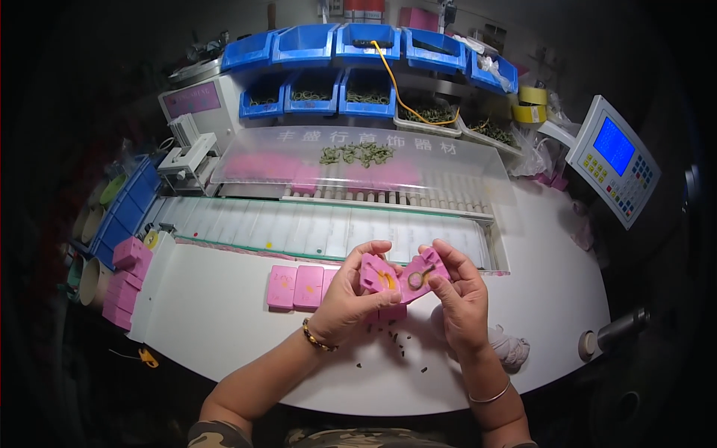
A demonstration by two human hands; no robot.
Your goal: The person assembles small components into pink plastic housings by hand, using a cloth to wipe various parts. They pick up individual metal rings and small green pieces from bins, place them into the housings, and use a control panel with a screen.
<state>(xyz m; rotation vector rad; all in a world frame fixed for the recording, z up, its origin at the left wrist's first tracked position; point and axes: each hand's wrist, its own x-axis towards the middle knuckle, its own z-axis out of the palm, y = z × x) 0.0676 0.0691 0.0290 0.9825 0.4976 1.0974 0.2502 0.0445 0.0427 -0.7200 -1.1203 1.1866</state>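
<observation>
A pink rubber mold (371, 270) is spread apart between my hands above the white table. My left hand (342, 302) grips its left half, which has a yellow-orange mark in the cavity. My right hand (464, 306) pinches the right half, thumb on its inner face. In that half lies a dark green ring-shaped wax piece (416, 281) with a short stem. Whether the halves still join at the bottom is hard to tell. Several closed pink molds (282, 287) sit in a row left of my left hand, and one more (393, 312) shows below the opened one.
Dark crumbs (396, 337) and a pale cloth (510, 349) lie near my wrists. Beyond are a glass-topped conveyor (299, 224), a clear cover (455, 160) bearing green pieces (358, 154), and blue bins (302, 45). A control panel (616, 160) stands right; stacked pink blocks (127, 287) are left.
</observation>
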